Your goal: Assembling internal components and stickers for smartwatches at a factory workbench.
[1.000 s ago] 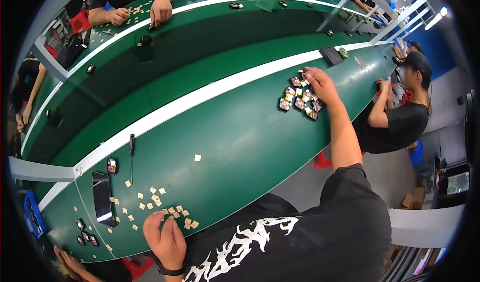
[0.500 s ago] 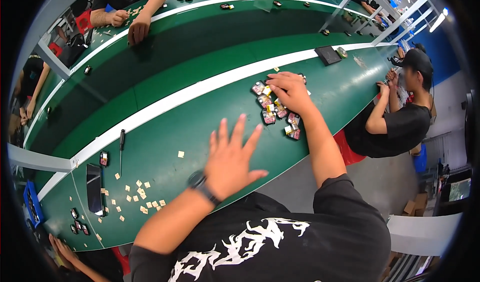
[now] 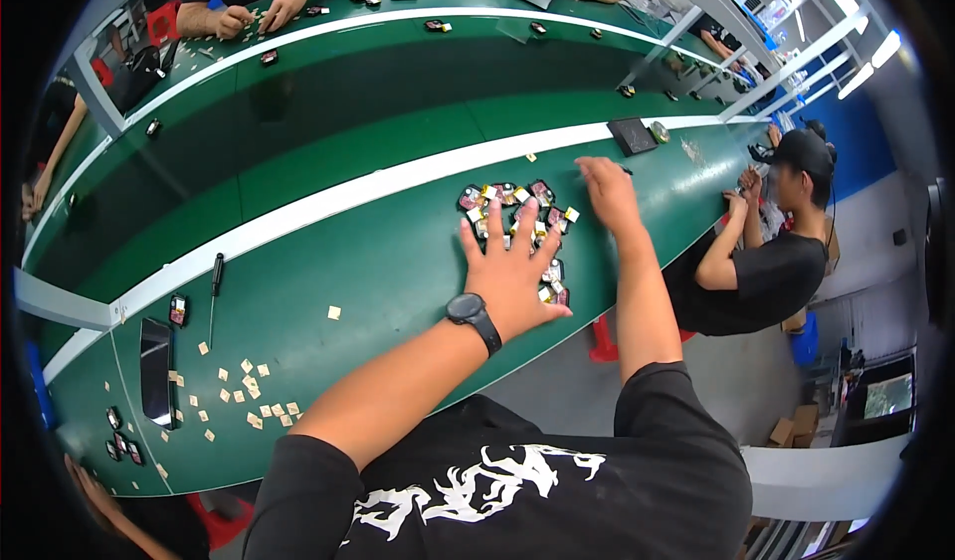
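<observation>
My left hand (image 3: 507, 280) is open, its fingers spread over a cluster of small black-cased devices (image 3: 468, 199) with reddish-brown insides and white-and-yellow tabs. It covers part of the cluster, and I cannot tell whether it touches them. A dark watch (image 3: 476, 317) is on my left wrist. Just right of the cluster is my right hand (image 3: 609, 200), its fingers bent and held together. A small dark thing (image 3: 626, 170) peeks out on its outer side. What lies under the palm is hidden.
Small cream squares (image 3: 251, 383) lie scattered at the left, by a black phone-like slab (image 3: 156, 373), a screwdriver (image 3: 216, 281) and a lone device (image 3: 178, 310). A black flat box (image 3: 631, 136) is at the far right. A seated co-worker (image 3: 766, 232) is on the right.
My left hand has moved right, from bare table to over the devices. My right hand has left the top of the cluster and is now at its right side. The view has shifted slightly.
</observation>
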Demonstrator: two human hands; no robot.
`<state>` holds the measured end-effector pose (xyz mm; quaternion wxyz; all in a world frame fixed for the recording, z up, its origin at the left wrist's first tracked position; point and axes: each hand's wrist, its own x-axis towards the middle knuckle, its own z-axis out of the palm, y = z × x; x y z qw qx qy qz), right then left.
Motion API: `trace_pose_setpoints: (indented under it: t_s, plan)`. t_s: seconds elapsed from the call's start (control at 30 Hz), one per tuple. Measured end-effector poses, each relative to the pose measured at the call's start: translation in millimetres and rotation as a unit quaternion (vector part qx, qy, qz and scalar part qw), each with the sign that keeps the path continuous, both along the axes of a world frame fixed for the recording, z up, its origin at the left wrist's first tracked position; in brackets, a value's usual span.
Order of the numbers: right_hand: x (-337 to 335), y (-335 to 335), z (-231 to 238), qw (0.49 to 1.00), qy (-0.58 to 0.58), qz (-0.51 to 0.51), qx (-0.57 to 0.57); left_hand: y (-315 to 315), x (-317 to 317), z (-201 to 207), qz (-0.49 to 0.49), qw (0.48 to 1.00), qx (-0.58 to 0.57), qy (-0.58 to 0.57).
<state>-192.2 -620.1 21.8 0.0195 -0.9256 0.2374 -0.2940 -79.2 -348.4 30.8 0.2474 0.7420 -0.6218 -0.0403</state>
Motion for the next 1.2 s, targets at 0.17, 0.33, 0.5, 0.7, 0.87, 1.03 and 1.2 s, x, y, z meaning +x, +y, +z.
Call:
trace_pose_setpoints:
  t_s: [0.17, 0.33, 0.5, 0.7, 0.87, 1.03, 1.2]
  plan:
    - [12.9, 6.2, -18.6, 1.0, -0.008, -0.001, 0.03, -9.8, 1.7, -10.2, -0.025, 0.999, 0.038, -0.02]
    - [-7.5, -23.7, 9.5, 0.995, -0.045, -0.088, -0.029, -6.9, 6.4, -16.7, -0.023, 0.999, 0.028, -0.031]
    - [-62.2, -85.9, -21.6, 0.922, 0.084, -0.37, 0.07, -13.3, -0.1, -14.6, -0.029, 0.999, 0.006, -0.025]
    - [3.5, -28.9, -28.3, 0.983, -0.032, -0.158, 0.083, -8.3, 8.4, -13.1, -0.001, 1.0, 0.017, -0.014]
    - [46.2, 24.6, -20.7, 0.987, -0.032, -0.07, 0.144, -6.8, 11.1, -14.2, 0.02, 1.0, 0.012, -0.006]
    - [54.0, 56.6, -15.2, 0.985, -0.015, -0.034, 0.166, -0.1, 13.3, -7.3, 0.029, 0.998, 0.04, 0.024]
    - [77.8, 92.9, -13.9, 0.984, -0.02, 0.034, 0.172, 11.6, 21.9, -14.9, 0.04, 0.998, 0.02, 0.032]
